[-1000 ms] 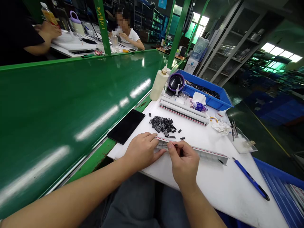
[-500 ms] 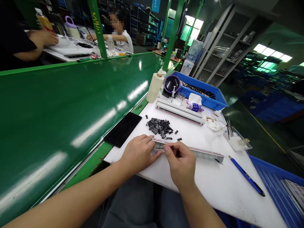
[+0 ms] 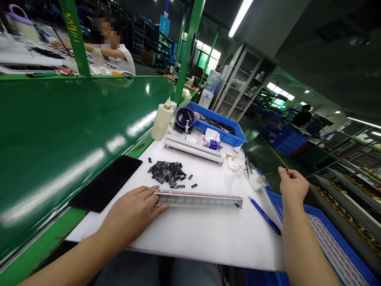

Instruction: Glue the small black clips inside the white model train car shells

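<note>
Looks forward and down from head height, closely behind and above the left hand, reaching far beyond its grip to the water dispenser.

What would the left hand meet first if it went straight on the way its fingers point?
Probably the long white shell, whose left end is at the fingers of the left hand; exact depth is unclear.

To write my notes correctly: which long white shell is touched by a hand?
The nearest shell, its end held by the left hand; the other shells lie untouched beyond the black pieces.
</note>
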`<state>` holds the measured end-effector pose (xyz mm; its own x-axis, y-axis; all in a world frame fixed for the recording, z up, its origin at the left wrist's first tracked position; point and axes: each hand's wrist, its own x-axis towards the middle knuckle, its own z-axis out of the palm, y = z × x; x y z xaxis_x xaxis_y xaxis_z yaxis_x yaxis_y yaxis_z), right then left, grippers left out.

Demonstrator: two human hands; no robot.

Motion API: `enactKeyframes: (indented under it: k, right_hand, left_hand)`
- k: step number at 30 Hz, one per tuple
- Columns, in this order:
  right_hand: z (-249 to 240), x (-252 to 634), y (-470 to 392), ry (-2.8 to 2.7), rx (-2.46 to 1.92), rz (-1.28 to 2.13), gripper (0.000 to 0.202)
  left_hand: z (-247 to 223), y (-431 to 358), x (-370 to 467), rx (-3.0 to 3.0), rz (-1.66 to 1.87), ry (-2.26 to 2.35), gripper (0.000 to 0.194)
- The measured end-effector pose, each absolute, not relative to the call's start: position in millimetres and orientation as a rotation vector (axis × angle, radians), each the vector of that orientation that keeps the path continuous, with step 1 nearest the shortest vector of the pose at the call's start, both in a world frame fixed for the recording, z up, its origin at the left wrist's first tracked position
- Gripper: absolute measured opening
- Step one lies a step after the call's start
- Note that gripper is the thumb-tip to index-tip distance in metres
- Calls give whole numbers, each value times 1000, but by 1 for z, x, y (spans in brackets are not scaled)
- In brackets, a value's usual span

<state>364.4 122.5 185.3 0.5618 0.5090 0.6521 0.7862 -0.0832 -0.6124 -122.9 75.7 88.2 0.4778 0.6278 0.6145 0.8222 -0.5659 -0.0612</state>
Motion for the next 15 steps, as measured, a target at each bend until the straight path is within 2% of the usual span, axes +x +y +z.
enactKeyframes:
  k: [7,15]
  right_hand:
    - [172,375,130,-947,-1831,-311,33]
    - [163,383,135,-974,-1889,-243,44]
  left_hand:
    - [85,76,-125,-2402,-758,-1245,44]
    - [87,77,-126,-2408,-775,-1228,44]
